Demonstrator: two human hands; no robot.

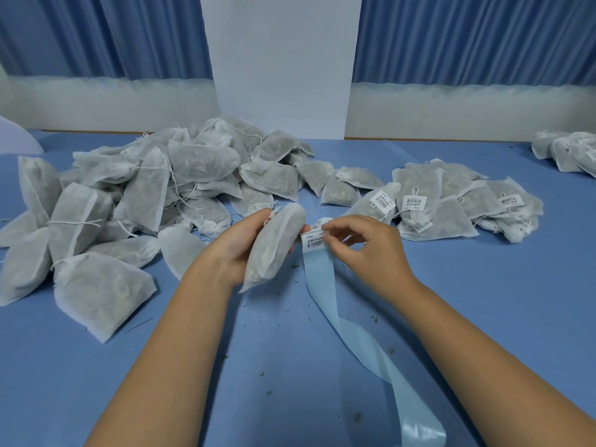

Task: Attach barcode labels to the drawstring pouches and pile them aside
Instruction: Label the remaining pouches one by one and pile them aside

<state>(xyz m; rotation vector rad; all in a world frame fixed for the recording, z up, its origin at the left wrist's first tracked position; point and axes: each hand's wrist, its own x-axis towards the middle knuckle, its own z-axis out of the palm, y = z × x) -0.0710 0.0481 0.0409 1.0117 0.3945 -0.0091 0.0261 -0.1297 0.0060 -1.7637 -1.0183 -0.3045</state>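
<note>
Nearest of all is a long, shiny, pale blue paper strip (354, 343). It twists up across the table (483, 301) to the hands.

At the top end of the strip sits a white barcode label (313, 241). The right hand (364, 250) pinches the right edge of this label between its thumb and first finger. Its other fingers are loosely curled.

Just left of the label is the pouch (274, 246). It is white and thin, with dark stuff showing inside. It is up off the table, standing on end and leaning a little. The left hand (238, 243) grips it from the left side, with the fingers curled round the pouch. The pouch is between the two hands, and the label is right beside its top half.

Behind the left hand is a big heap of plain pouches (145, 195) with loose strings. Behind the right hand is a smaller pile of labelled pouches (451, 201), stickers facing up. Another little pile (571, 150) lies in the far right corner.

A blue cloth covers the table, with small dark crumbs (374, 318) on it. At the back is a low white wall, blue curtains (467, 37) and a white post (283, 59) in the middle.
</note>
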